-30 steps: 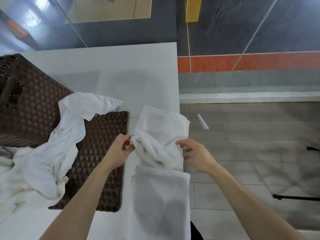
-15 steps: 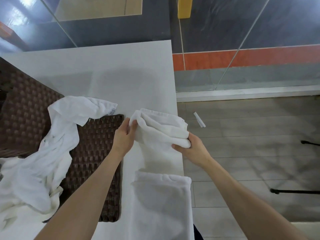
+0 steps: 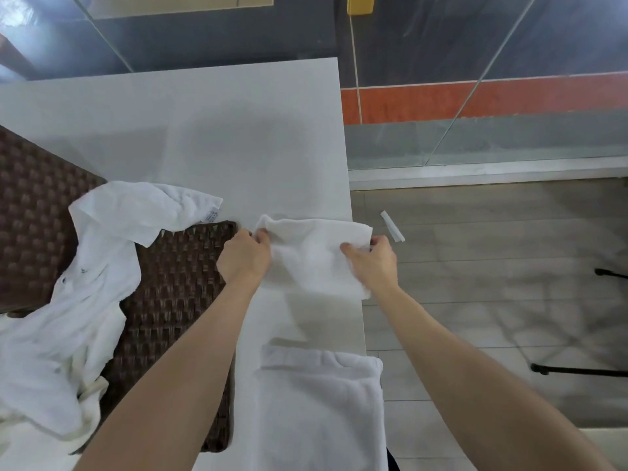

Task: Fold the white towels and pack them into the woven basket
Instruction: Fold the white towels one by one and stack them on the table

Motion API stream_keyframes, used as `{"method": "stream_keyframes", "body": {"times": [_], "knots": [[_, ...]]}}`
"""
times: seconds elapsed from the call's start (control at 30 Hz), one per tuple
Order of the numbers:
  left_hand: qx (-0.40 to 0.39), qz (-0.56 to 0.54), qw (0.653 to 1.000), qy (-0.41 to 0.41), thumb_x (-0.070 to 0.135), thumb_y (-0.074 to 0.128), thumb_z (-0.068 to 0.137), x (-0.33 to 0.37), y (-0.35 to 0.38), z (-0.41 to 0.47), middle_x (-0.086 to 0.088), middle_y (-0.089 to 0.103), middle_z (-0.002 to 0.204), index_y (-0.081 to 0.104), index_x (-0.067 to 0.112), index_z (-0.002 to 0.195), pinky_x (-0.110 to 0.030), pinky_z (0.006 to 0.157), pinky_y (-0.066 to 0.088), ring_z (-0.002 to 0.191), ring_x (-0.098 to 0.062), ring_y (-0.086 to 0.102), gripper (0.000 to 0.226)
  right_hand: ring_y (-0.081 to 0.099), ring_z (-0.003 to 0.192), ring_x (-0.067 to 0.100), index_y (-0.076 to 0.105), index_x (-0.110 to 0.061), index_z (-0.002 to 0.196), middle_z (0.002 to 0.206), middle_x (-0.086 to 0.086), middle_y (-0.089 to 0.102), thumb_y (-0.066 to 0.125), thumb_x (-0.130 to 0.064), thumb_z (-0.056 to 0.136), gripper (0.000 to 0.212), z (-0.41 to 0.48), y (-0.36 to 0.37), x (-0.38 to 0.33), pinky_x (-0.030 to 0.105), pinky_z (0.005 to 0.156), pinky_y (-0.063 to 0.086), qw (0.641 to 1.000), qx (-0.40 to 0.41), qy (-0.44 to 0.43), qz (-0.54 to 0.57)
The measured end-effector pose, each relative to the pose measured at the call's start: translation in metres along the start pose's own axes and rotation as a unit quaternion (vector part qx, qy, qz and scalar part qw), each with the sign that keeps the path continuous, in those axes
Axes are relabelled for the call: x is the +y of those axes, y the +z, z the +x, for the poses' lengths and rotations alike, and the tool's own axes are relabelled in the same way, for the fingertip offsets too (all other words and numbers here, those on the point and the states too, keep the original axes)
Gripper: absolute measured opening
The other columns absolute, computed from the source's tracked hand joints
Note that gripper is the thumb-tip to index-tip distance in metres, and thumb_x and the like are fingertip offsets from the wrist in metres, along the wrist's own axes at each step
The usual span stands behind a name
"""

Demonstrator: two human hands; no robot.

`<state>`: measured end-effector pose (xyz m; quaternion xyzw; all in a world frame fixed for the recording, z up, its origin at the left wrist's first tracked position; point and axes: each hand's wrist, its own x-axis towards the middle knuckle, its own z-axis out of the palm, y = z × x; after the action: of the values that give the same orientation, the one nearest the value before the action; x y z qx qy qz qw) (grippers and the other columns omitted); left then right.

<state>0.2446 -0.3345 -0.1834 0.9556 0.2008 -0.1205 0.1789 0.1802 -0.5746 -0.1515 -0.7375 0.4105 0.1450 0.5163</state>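
A small white towel (image 3: 314, 256) is stretched flat near the right edge of the white table (image 3: 210, 130). My left hand (image 3: 246, 256) pinches its far left corner and my right hand (image 3: 372, 261) pinches its far right corner. Nearer to me lies a folded white towel (image 3: 323, 409). A crumpled white towel (image 3: 102, 266) drapes over the dark woven basket (image 3: 30, 212) at the left and over the flat woven lid (image 3: 176, 300) beside it.
The table ends just right of the towel, with grey floor tiles (image 3: 492, 266) beyond. A small white scrap (image 3: 392, 226) lies on the floor. Black stand legs (image 3: 577, 370) show at the right. Glass panels and an orange strip stand behind the table.
The bunched towel has been lifted, pulled apart and spread flat between both hands. Both hands moved away from me and apart, to the towel's far corners.
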Motion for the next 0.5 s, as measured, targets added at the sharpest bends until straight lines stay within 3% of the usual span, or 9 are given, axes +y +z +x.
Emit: {"method": "stream_keyframes", "body": {"times": [0.03,0.07,0.13,0.2,0.23,0.33,0.43,0.5], "knots": [[0.014,0.026,1.000,0.003,0.051,0.040,0.109,0.002,0.001,-0.003,-0.015,0.071,0.115,0.069,0.008,0.118,-0.043,0.079,0.049,0.109,-0.040,0.069,0.052,0.066,0.096,0.020,0.049,-0.015,0.135,0.129,0.005,0.064,0.078,-0.034,0.087,0.059,-0.005,0.002,-0.002,0.038,0.078,0.054,0.998,0.041,-0.034,-0.046],[0.024,0.035,0.999,0.009,0.050,0.039,0.110,0.004,0.004,-0.006,-0.016,0.069,0.118,0.067,0.007,0.123,-0.045,0.080,0.051,0.110,-0.040,0.068,0.052,0.063,0.110,0.026,0.043,-0.014,0.147,0.137,0.006,0.059,0.074,-0.028,0.088,0.069,-0.010,0.005,-0.003,0.041,0.089,0.053,0.980,0.104,-0.127,-0.116],[0.046,0.021,0.998,0.029,0.046,0.041,0.111,0.009,0.008,-0.013,-0.017,0.064,0.121,0.061,0.005,0.126,-0.049,0.075,0.053,0.108,-0.041,0.067,0.048,0.046,0.144,0.034,0.037,-0.012,0.161,0.153,0.011,0.049,0.066,-0.023,0.094,0.073,-0.020,0.012,-0.005,0.047,0.118,0.040,0.877,0.184,-0.380,-0.230],[0.072,0.017,0.996,0.056,0.043,0.041,0.112,0.009,0.012,-0.017,-0.019,0.062,0.117,0.054,0.005,0.127,-0.048,0.064,0.050,0.099,-0.043,0.068,0.044,0.023,0.163,0.030,0.038,-0.015,0.165,0.170,0.009,0.036,0.053,-0.032,0.108,0.061,-0.018,0.024,0.002,0.054,0.131,0.019,0.778,0.105,-0.540,-0.305],[0.078,0.026,0.995,0.059,0.041,0.039,0.112,0.009,0.013,-0.015,-0.019,0.062,0.118,0.053,0.005,0.129,-0.047,0.062,0.047,0.099,-0.043,0.068,0.042,0.015,0.165,0.027,0.037,-0.018,0.166,0.175,0.007,0.028,0.045,-0.039,0.112,0.058,-0.011,0.029,0.010,0.057,0.132,0.015,0.756,0.054,-0.555,-0.343],[0.051,0.058,0.995,0.057,0.041,0.033,0.114,0.009,0.013,-0.011,-0.019,0.061,0.127,0.051,0.003,0.136,-0.048,0.071,0.046,0.111,-0.043,0.067,0.047,0.004,0.167,0.021,0.025,-0.025,0.170,0.180,0.000,0.012,0.028,-0.054,0.114,0.063,0.014,0.034,0.035,0.059,0.131,0.012,0.759,-0.018,-0.497,-0.421],[0.026,0.034,0.998,0.051,0.080,0.027,0.101,0.015,0.007,-0.008,-0.017,0.058,0.134,0.049,0.009,0.142,-0.053,0.088,0.052,0.122,-0.039,0.060,0.085,0.004,0.167,0.021,0.022,-0.026,0.171,0.180,0.000,0.010,0.024,-0.055,0.113,0.064,0.020,0.036,0.039,0.058,0.132,0.006,0.749,-0.019,-0.496,-0.439],[0.004,0.037,0.998,0.049,0.091,0.029,0.092,0.017,0.009,-0.006,-0.014,0.055,0.136,0.047,0.017,0.144,-0.053,0.092,0.054,0.127,-0.036,0.055,0.091,0.004,0.167,0.022,0.022,-0.025,0.171,0.180,0.001,0.011,0.024,-0.054,0.113,0.065,0.018,0.036,0.040,0.058,0.132,0.005,0.747,-0.006,-0.502,-0.437]]}}
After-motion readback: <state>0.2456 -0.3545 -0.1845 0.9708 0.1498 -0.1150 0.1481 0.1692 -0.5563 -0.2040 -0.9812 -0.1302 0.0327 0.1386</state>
